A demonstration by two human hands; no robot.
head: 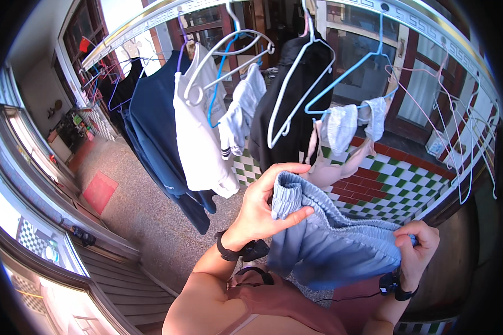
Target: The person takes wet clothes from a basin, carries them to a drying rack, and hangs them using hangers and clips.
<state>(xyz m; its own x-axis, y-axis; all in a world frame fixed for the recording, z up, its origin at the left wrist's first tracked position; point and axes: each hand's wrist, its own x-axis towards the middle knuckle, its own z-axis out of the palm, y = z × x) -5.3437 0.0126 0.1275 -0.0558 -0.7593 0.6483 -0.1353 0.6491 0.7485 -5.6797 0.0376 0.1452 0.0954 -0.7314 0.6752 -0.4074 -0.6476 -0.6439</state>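
Light blue trousers or shorts with a gathered elastic waistband (339, 238) are stretched between my hands; their lower part is blurred. My left hand (262, 201) grips one end of the waistband, where the fabric is folded over between thumb and fingers. The other end is pinched in my right hand (417, 243). Just beyond them, a light blue hanger (339, 86) carries small pale garments, and a beige bra (343, 169) hangs below it. A white hanger (287, 98) hangs in front of a black garment (283, 100).
Overhead runs a metal drying rail (343, 6). A white top (201, 138) and a navy long-sleeved garment (157, 125) hang at left. Several wire hangers (448, 109) hang at right. Behind are a tiled wall (402, 180) and glazed doors; a window frame (63, 226) stands at left.
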